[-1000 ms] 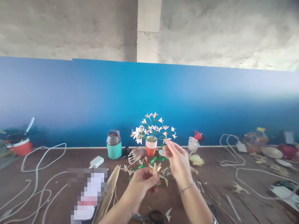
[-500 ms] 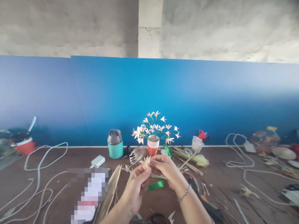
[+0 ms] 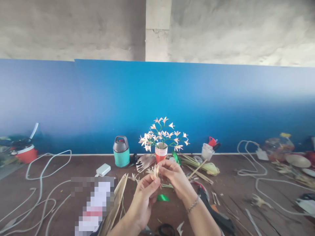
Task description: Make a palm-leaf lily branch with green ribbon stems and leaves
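Note:
Between my two hands is a small pale flower-like piece (image 3: 156, 170) with pointed petals, which looks like dried husk. My left hand (image 3: 145, 193) is closed, pinching it from below with thumb and fingertips. From the right, my right hand (image 3: 175, 177), a bracelet at its wrist, pinches the same piece. Just behind stands a stack of red and white paper cups (image 3: 161, 152) holding green-stemmed pale flowers (image 3: 169, 134). A piece of green ribbon (image 3: 162, 197) shows between the hands. Loose pale petals (image 3: 134, 177) lie near my left fingers.
Left of the hands are a teal canister (image 3: 121, 157), a white adapter (image 3: 103, 169), dried husk (image 3: 115, 203) and white cables (image 3: 41, 177). A black glue gun (image 3: 216, 214) lies beside my right forearm. Scissors (image 3: 166, 229) are at the front edge; husk strips (image 3: 200, 165) lie at the back right.
Both hands still pinch the flower-like piece, with only slight shifts of fingers and wrists. The right hand has moved up a little. Less of the green ribbon shows between the hands.

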Demonstrator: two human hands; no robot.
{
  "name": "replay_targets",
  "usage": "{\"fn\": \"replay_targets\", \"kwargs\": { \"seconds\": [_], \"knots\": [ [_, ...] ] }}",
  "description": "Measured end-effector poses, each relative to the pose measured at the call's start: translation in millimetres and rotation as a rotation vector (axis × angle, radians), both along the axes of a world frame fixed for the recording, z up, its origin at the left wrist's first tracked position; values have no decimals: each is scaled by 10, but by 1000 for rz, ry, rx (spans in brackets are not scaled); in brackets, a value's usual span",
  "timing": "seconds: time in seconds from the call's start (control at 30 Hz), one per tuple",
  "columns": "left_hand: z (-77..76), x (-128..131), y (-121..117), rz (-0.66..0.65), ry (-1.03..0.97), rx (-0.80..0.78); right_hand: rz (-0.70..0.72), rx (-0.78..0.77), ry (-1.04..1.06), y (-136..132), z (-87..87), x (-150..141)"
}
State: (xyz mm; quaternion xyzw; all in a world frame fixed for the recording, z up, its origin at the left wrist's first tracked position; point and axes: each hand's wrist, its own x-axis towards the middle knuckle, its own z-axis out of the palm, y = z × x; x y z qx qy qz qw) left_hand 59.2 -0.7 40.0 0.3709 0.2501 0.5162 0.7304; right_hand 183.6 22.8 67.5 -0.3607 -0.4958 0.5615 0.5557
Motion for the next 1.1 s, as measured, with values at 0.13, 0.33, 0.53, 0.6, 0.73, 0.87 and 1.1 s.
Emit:
{"fn": "replay_targets", "kwargs": {
  "seconds": [0.13,0.33,0.53,0.6,0.73,0.87,1.1],
  "knots": [
    [3,4,-14,1,-4,-6,-51,10,30,7,-6,1],
    [-17,4,-39,-73,-86,-56,-70,-44,92,-2,21,35],
    [15,-41,-53,-222,-270,-204,15,-42,222,-12,10,51],
    [25,-57,-59,-284,-329,-238,58,-31,276,-11,0,59],
    [25,-79,-80,-417,-432,-274,151,4,364,-19,0,59],
    [22,-82,-105,-490,-482,-266,209,19,424,-48,17,19],
    [63,-66,-133,-479,-500,-268,173,15,486,-59,17,-43]
  ]
}}
